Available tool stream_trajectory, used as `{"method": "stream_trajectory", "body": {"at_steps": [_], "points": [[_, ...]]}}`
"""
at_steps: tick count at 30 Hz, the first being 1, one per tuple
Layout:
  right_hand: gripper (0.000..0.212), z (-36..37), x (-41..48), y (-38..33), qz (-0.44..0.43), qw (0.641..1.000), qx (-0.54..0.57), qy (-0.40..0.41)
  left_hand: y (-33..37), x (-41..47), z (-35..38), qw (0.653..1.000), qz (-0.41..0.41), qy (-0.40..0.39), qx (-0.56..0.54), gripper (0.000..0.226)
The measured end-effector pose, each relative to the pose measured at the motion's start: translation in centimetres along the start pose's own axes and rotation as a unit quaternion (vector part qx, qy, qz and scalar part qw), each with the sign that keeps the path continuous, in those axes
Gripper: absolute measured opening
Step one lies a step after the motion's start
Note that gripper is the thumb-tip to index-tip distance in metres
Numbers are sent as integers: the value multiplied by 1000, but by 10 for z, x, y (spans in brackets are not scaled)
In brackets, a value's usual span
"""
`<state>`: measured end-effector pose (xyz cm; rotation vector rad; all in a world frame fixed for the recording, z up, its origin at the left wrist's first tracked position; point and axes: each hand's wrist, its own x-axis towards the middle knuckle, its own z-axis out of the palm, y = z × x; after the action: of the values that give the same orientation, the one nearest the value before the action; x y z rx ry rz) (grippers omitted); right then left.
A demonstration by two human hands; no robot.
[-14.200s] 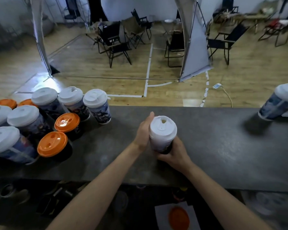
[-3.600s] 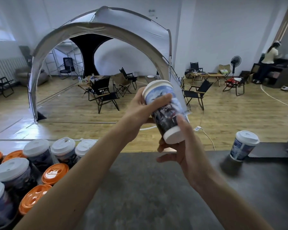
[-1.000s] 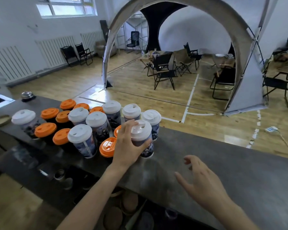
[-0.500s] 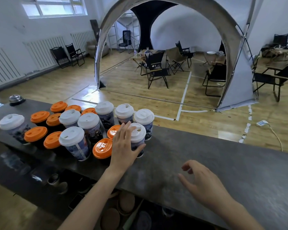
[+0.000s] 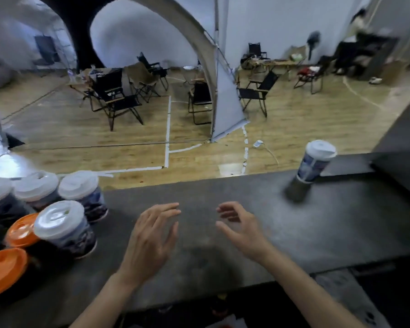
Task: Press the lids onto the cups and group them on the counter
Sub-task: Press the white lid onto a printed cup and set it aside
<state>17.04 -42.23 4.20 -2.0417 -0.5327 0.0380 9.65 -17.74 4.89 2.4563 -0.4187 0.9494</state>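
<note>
Beyond the bench [image 5: 317, 233], a wooden floor [image 5: 81, 138] carries black folding chairs [image 5: 114, 100], white tape lines [image 5: 168, 129] and the grey tent leg [image 5: 223, 91] of an arched shelter; a person [image 5: 355, 31] at the far right is too blurred to describe. At the right end of the bench, a dark raised surface [image 5: 400, 166] lies just beside the lone cup [image 5: 314, 164]. This cup stands upright with a white lid fitted, near the far edge of the bench and well apart from both hands, forward and to the right of the right grip [image 5: 243, 233]. The group of lidded cups [image 5: 83, 195] occupies the left end of the bench. Within it, the nearest white-lidded cup [image 5: 64, 229] stands upright to the left of the left grip [image 5: 149, 240], near it but apart, with two orange lids [image 5: 21, 229] on darker cups just beside it on its left. Both grips are above the middle of the bench, side by side with a gap between them. Left grip: fingers spread and nearly straight, holding nothing. Right grip: fingers spread and loosely curved, thumb apart, holding nothing. Contact between either grip and the bench surface cannot be told. Motion blur softens the cup prints and lid details.
</note>
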Motion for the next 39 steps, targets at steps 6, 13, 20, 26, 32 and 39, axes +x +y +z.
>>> {"method": "stream_trajectory", "body": {"at_steps": [6, 13, 20, 26, 32, 39], "points": [[48, -93, -3, 48, 43, 961, -29, 273, 32, 55, 101, 982, -66, -135, -119, 35], [106, -191, 71, 117, 223, 912, -20, 343, 67, 86, 135, 971, -83, -154, -165, 33], [103, -208, 130, 161, 212, 908, 81, 351, 48, 60, 121, 962, -161, -138, -174, 32], [83, -179, 114, 151, 209, 922, 30, 325, 29, 41, 106, 951, -236, -81, -181, 31], [79, -101, 68, 101, 132, 946, 133, 266, 22, 42, 101, 935, -276, -66, -214, 19], [88, 33, 29, 50, 45, 982, 183, 19, 39, 61, 81, 812, -422, -25, -401, 36]]}}
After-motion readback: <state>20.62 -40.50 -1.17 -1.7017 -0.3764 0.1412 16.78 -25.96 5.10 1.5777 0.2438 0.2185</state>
